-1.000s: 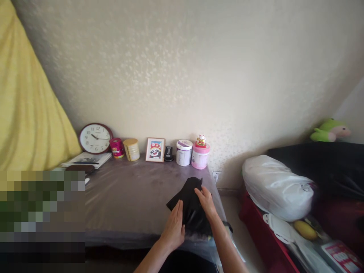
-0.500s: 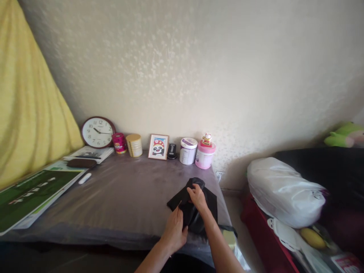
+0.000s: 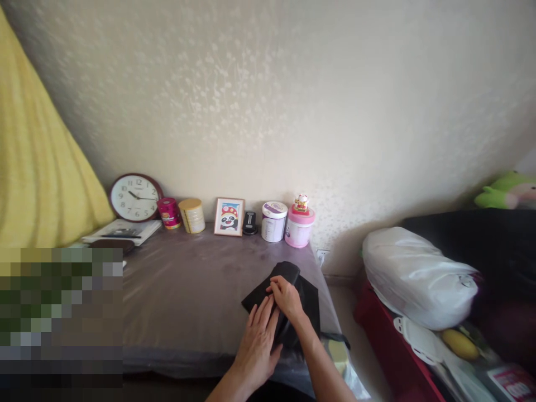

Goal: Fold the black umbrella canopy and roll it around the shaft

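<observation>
A black folded fabric item [image 3: 307, 296] lies at the near right part of the table; its exact kind is not clear. My left hand [image 3: 258, 338] rests on its left side, fingers stretched out and fairly flat. Just beside it, my right hand [image 3: 287, 297] has curled fingers that pinch the black fabric near its middle. The fingertips of both hands almost meet. Part of the fabric is hidden under my hands and right forearm.
Along the wall stand a clock [image 3: 136, 197], a pink can [image 3: 169, 214], a yellow-lidded can [image 3: 192, 216], a framed panda picture [image 3: 229, 218] and two tubs, one topped by a cat figurine [image 3: 301, 203]. A white bag [image 3: 414, 273] sits right. Blurring covers the lower left.
My left hand has flattened, its fingers now spread over the fabric. The right hand has shifted slightly down and left. The view has turned a little to the right.
</observation>
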Available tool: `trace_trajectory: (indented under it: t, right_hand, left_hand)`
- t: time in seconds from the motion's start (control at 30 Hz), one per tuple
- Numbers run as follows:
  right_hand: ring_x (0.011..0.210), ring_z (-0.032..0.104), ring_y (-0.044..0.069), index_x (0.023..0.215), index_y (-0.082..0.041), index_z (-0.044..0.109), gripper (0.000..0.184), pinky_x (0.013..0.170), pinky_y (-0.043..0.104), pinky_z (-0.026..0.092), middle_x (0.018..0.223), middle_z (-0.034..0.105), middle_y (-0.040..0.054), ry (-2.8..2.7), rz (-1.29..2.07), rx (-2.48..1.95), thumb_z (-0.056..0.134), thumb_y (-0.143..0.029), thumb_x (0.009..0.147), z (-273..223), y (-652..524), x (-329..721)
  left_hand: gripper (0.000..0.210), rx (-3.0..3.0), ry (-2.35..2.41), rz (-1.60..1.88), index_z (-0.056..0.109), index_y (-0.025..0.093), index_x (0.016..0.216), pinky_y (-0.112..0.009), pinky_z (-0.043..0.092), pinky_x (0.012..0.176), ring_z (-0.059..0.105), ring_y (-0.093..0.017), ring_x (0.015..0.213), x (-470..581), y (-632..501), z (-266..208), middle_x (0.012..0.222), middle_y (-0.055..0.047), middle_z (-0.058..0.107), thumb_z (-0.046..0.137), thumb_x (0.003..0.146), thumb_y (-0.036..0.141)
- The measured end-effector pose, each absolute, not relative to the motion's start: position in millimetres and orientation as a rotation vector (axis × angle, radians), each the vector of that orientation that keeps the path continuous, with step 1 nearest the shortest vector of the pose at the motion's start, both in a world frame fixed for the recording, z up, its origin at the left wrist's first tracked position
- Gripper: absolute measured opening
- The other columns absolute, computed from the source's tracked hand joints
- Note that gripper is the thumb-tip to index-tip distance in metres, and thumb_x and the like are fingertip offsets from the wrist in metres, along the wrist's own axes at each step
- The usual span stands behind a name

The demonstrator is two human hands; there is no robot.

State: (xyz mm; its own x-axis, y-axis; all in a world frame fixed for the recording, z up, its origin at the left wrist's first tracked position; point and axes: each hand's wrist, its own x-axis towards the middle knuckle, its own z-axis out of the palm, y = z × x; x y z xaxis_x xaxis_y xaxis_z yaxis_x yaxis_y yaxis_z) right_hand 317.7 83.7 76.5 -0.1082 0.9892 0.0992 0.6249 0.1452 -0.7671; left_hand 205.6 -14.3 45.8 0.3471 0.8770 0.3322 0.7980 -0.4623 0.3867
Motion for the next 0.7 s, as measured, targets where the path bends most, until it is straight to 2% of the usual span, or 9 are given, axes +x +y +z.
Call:
trace_trajectory:
  t: [0.23, 0.4, 0.5, 0.7]
  right_hand:
    - [0.088, 0.063, 0.017, 0.093, -0.026, 0.067, 0.023, 0.081, 0.029, 0.046, 0.089, 0.071, 0.0017, -2.046, 0.402, -1.269, 0.045, -0.025, 0.087, 71.0, 59.0, 320.5]
    - [0.110, 0.055, 0.019, 0.092, -0.025, 0.068, 0.024, 0.102, 0.042, 0.032, 0.097, 0.071, 0.0025, -2.157, 0.260, -1.087, 0.044, -0.023, 0.090, 58.3, 71.5, 335.0]
    - [0.114, 0.052, 0.020, 0.092, -0.024, 0.068, 0.025, 0.104, 0.047, 0.027, 0.101, 0.070, 0.0039, -2.162, 0.205, -1.150, 0.044, -0.023, 0.090, 52.7, 92.7, 342.5]
    - [0.118, 0.049, 0.021, 0.096, -0.024, 0.067, 0.026, 0.104, 0.047, 0.025, 0.108, 0.068, 0.0044, -2.087, 0.156, -1.311, 0.042, -0.023, 0.090, 48.6, 134.4, 352.4]
  left_hand:
    - [0.074, 2.382, 1.560, 0.671, 0.028, 0.015, 0.137, -0.051, 0.027, 0.109, 0.020, -0.029, 0.136, 210.9, -7.9, 22.4, 0.148, -0.011, 0.023, 0.045, 0.065, 0.009]
    - [0.085, 2.370, 1.538, 0.696, 0.016, 0.016, 0.141, -0.050, 0.029, 0.109, 0.017, -0.029, 0.137, 211.6, -9.5, 18.0, 0.151, -0.010, 0.016, 0.040, 0.061, 0.003]
    - [0.087, 2.340, 1.556, 0.683, 0.006, 0.016, 0.143, -0.048, 0.028, 0.109, 0.015, -0.028, 0.138, 212.2, -9.4, 17.1, 0.152, -0.009, 0.010, 0.039, 0.063, 0.003]
    - [0.086, 2.269, 1.580, 0.663, 0.004, 0.016, 0.143, -0.047, 0.028, 0.109, 0.015, -0.025, 0.138, 212.0, -6.9, 14.0, 0.152, -0.010, 0.010, 0.037, 0.064, 0.002]
